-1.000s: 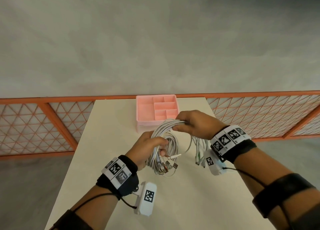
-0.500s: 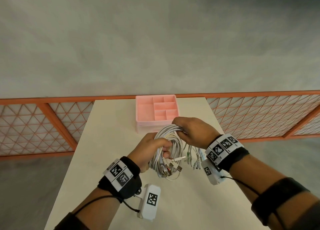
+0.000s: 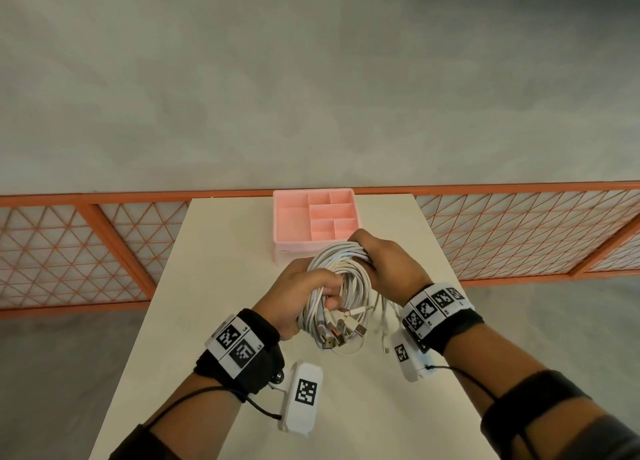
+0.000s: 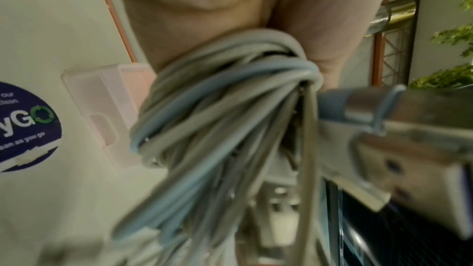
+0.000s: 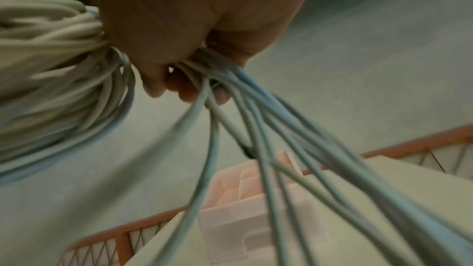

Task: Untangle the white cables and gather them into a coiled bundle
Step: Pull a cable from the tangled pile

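Holding the white cables point(image 3: 341, 279) at frame centre above the table point(image 3: 214, 251), my left hand point(image 3: 298, 293) clenches the coil's lower side, my right hand point(image 3: 388, 265) its top. Soft, springy loops; I judge loose ends need gathering.

One coil of white cables point(image 3: 341, 279) is held by two hands; its separate cables are too bunched to count. One pink tray point(image 3: 291, 224) has six compartments, on one table point(image 3: 214, 251).

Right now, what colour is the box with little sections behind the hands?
Pink. The box shows best in the head view, at the table's far edge.
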Tool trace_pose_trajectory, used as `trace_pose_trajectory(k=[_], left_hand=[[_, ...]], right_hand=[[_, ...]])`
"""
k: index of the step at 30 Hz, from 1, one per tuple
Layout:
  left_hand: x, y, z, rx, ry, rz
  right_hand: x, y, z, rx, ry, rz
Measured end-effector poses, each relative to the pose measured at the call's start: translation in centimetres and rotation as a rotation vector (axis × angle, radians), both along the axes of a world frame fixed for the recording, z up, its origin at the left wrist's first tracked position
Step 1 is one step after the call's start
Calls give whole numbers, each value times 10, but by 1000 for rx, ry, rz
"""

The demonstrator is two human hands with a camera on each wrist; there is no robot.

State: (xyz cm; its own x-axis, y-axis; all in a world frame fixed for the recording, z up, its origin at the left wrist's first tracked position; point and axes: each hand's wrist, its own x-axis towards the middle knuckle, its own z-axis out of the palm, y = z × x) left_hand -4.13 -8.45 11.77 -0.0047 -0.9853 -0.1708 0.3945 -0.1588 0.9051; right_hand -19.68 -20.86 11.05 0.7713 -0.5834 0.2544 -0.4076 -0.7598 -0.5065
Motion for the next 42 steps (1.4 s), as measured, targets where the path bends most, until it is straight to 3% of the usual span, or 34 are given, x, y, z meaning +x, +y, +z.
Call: trace_pose_trajectory(k=[6, 12, 16, 22, 28, 32, 38, 42], left_hand=[[5, 1, 0, -4, 42, -12], [4, 0, 4, -34, 83, 9], [5, -3, 10, -70, 111, 85], [-2, -9, 1, -139, 16, 242], [-8, -15, -8, -180, -77, 439], [-8, -20, -16, -208, -119, 567], [-13, -22, -34, -161, -157, 752], [-11, -24, -40, -133, -194, 877]], right_hand=[[-2, 15, -18, 109, -73, -95], [6, 38, -35, 358, -321, -253], [9, 53, -51, 510, -403, -307], [19, 73, -73, 655, -475, -317], [28, 86, -75, 722, -356, -277], [26, 90, -71, 786, -182, -263], [20, 90, -53, 1036, -182, -204], [19, 86, -54, 1097, -167, -190]])
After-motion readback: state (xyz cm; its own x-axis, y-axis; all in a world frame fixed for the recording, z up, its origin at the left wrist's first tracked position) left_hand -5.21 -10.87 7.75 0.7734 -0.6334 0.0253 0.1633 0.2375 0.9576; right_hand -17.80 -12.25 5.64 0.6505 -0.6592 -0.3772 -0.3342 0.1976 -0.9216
